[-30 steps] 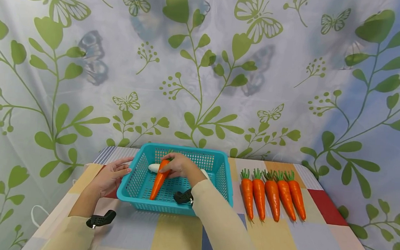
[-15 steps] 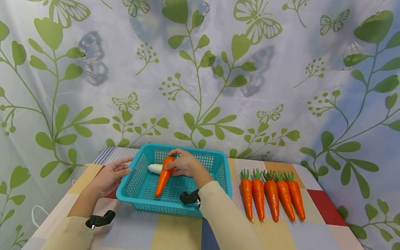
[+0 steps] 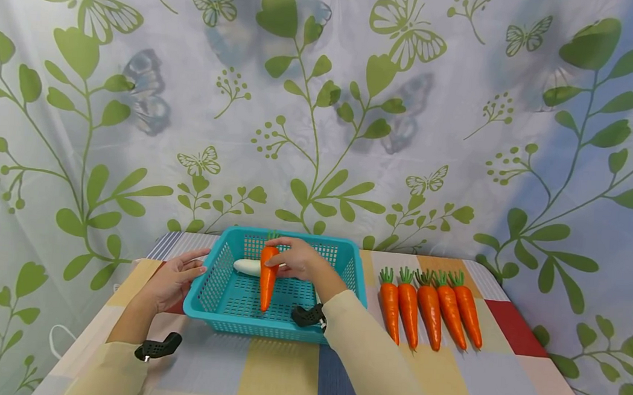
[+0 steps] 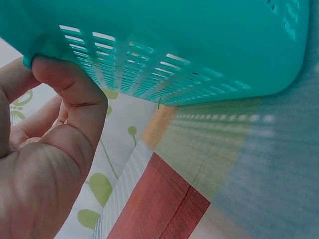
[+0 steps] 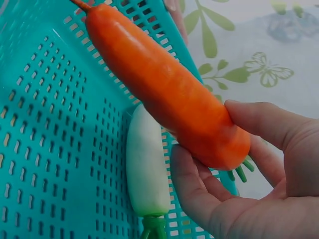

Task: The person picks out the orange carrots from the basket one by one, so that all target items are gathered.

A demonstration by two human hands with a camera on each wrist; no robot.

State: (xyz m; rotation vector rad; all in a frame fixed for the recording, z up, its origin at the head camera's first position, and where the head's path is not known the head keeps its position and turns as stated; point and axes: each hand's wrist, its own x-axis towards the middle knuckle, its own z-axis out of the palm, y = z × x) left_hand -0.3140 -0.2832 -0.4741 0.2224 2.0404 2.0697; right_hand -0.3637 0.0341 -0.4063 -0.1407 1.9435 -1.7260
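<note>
An orange carrot (image 3: 268, 282) with green stem stubs is held by my right hand (image 3: 303, 261) inside the turquoise basket (image 3: 281, 329). In the right wrist view, thumb and fingers pinch the carrot's thick end, and its thin tip points away from the hand. A white radish (image 5: 147, 164) with a green top lies on the basket floor beneath the carrot. My left hand (image 3: 172, 279) is at the basket's left side. In the left wrist view its thumb (image 4: 62, 77) bends against the basket's rim, with the other fingers partly hidden behind it.
Several carrots (image 3: 430, 310) lie side by side on the patchwork tablecloth (image 3: 278, 370), right of the basket. A leaf-and-butterfly patterned curtain (image 3: 320, 131) hangs behind the table. A white cord (image 3: 57, 342) shows at the left edge.
My right hand has moved the carrot rightward within the basket, and its tip has swung so that the carrot points almost straight toward me. The left hand has stayed at the rim.
</note>
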